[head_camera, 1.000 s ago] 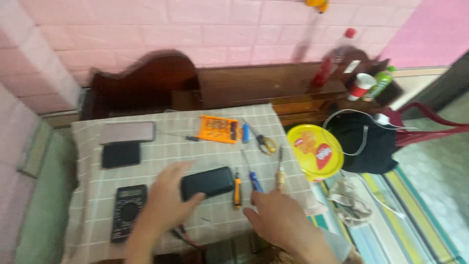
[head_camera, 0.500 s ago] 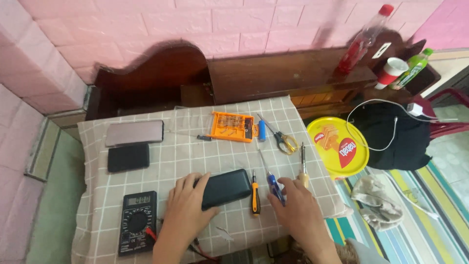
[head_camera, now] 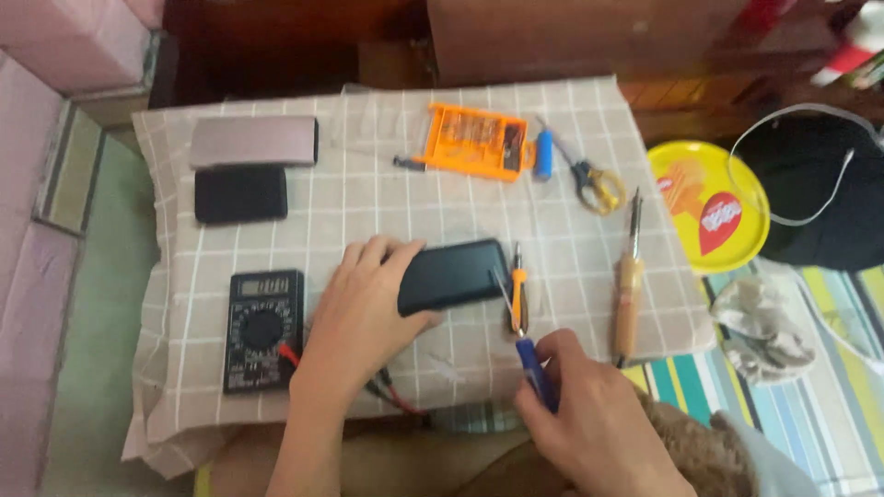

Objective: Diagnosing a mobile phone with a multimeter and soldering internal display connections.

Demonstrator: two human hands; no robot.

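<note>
"What was closest to the camera?"

"The right hand (head_camera: pixel 589 423). Its fingers were curled tight around the handle of a blue screwdriver (head_camera: pixel 532 361). The thin metal tip pointed up at the corner of the black phone (head_camera: pixel 456 274)."

"And the other hand?"

"The left hand (head_camera: pixel 359 313) held the left end of that phone. The fingers were pressed together on top and the thumb was at the near edge. The phone lay flat in the middle of the checked cloth (head_camera: pixel 387 212)."

"What step was it, do you think?"

"I think the tip was being lined up with the phone's edge. It was very near, but I could not tell if it touched. A push there would need a firm hold on the phone and a slow, careful tip."

"What lay around them?"

"An orange screwdriver (head_camera: pixel 518 290) lay just beside the phone. A wooden-handled soldering iron (head_camera: pixel 629 294) lay to the right. A black meter (head_camera: pixel 262 329) sat on the left, with red and black wires."

"And farther back?"

"A small black phone (head_camera: pixel 241 193), a grey phone (head_camera: pixel 253 140), an orange box of bits (head_camera: pixel 474 140) and scissors (head_camera: pixel 594 184). A yellow tray (head_camera: pixel 709 207) sat off the cloth."
</note>
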